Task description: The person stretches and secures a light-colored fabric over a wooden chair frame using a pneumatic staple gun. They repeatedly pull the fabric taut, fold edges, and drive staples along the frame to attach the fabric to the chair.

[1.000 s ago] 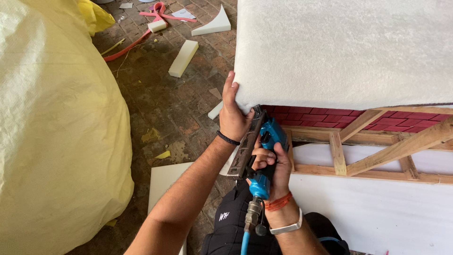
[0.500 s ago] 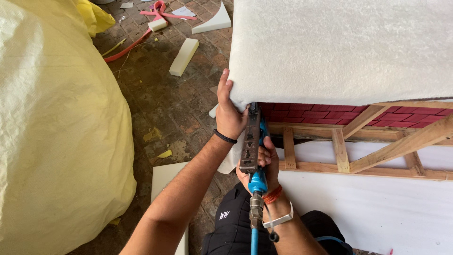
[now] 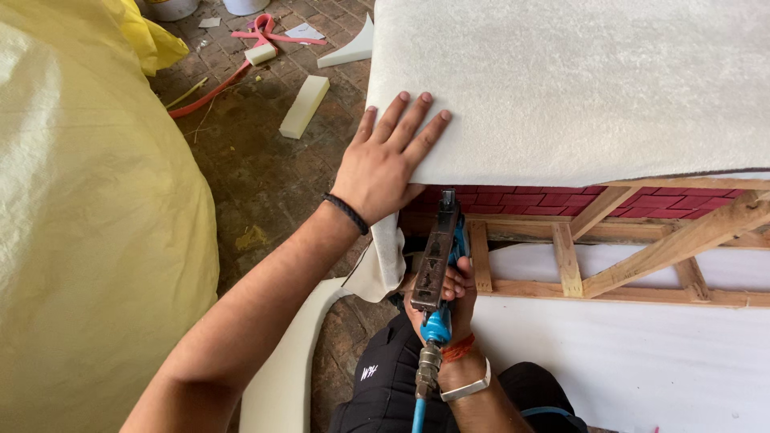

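Pressing flat with the left hand (image 3: 383, 164), fingers spread wide and open, on the near-left corner of the white padding sheet (image 3: 577, 80) that lies over the wooden frame (image 3: 609, 240). Gripping with the right hand (image 3: 451, 290), fingers closed around the handle of the blue pneumatic stapler (image 3: 439, 265), nose pointed up under the sheet's near edge, just right of the left palm and below it. Risking, by this look, a fastener driven too near the left hand, since thumb and heel of the palm sit close beside the nose of the tool; cannot tell whether the nose actually touches wood or padding. Risking too a shifted sheet: only one palm pins it, and the loose flap (image 3: 389, 261) hanging down at the corner could bunch or get caught under the nose, leaving a wrinkle fixed in place. Angling the tool off square against the slanted braces could send a staple skidding off instead of biting. Trailing down from the handle, the blue air hose (image 3: 418, 413) could tug at the wrist or snag near the lap. Lying on the brick floor (image 3: 265, 176) far left, foam offcuts (image 3: 305, 106) and a pink strap (image 3: 257, 36) make for poor footing; bulging at the left, the yellow covered bulk (image 3: 88, 224) crowds the left elbow.
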Motion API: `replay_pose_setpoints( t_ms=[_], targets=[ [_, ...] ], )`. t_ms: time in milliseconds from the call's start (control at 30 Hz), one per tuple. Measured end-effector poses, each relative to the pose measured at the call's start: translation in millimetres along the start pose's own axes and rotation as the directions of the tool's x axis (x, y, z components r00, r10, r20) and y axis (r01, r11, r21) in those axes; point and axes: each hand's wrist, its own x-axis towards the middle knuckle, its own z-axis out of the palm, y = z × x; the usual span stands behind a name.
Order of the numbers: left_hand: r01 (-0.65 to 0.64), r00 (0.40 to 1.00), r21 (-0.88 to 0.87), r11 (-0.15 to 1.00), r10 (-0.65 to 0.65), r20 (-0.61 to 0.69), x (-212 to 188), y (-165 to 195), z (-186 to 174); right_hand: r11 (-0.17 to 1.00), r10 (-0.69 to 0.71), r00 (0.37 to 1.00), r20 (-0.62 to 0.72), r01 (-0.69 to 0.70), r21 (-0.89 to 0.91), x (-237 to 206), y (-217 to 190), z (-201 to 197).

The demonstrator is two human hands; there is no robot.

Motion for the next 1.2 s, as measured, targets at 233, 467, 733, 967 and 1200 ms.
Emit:
replay_pose_setpoints(
  t_ms=[233, 467, 733, 967, 1200],
  targets=[
    [-0.056, 0.992, 0.231, 0.971, 0.080, -0.096, -4.6, 5.7, 13.3, 0.976, 0.042, 0.988, 0.148, -0.073, 0.207, 23.1, 12.1, 1.3],
    [-0.052, 0.994, 0.238, 0.970, 0.073, -0.080, -5.3, 10.7, 9.1, 0.991, 0.135, 0.980, 0.148, -0.136, -0.003, 12.5, -15.7, -12.5],
    [0.114, 0.981, 0.184, 0.976, -0.140, 0.134, 25.5, 75.8, -13.1, 0.344, -0.562, 0.764, -0.318, -0.134, -0.929, -76.1, -75.2, 104.3],
    [-0.073, 0.993, 0.045, 0.996, 0.068, 0.100, 110.3, 182.4, 18.1, -0.388, -0.810, 0.573, -0.123, -0.683, -0.619, -180.6, -217.6, 139.6],
    [-0.125, 0.976, 0.078, 0.989, 0.108, 0.190, 199.9, 281.4, 53.0, -0.326, -0.945, 0.323, 0.049, -0.942, -0.074, -278.5, -358.0, 101.5]
  ],
)
